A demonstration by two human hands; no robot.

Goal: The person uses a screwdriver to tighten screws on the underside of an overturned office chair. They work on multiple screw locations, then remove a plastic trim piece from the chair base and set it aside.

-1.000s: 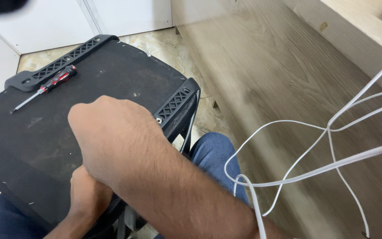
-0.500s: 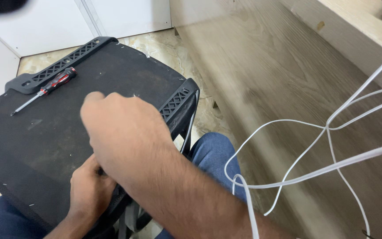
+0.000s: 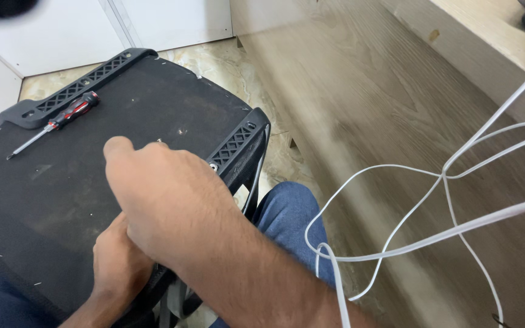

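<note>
Both hands sit at the near edge of the black fabric-covered underside of an upturned chair seat (image 3: 92, 158), which rests across the person's lap on blue denim trousers (image 3: 290, 212). The right hand (image 3: 165, 200) lies on top, knuckles up, fingers curled down over the seat's near rim, thumb raised toward the middle of the panel; it looks clenched around something at the edge, though what it grips is hidden beneath it. The left hand (image 3: 116, 267) is tucked just under and behind the right one, pressed against the same rim, and whether it grips or only braces cannot be told. The seat's long axis runs from the lower left up toward the upper right, with a black ribbed plastic bracket (image 3: 74, 91) along the far edge and a second black ribbed plastic bracket (image 3: 235, 143) on the right side, just beside the right hand's knuckles. A red-and-black-handled screwdriver (image 3: 56, 121) lies on the panel near the far bracket, its shaft pointing down-left, well apart from both hands and up-left of them; the right hand is nearer to it. To the right, loose white cables (image 3: 445, 182) hang in loops over a pale wood-grain panel (image 3: 396, 91).
</note>
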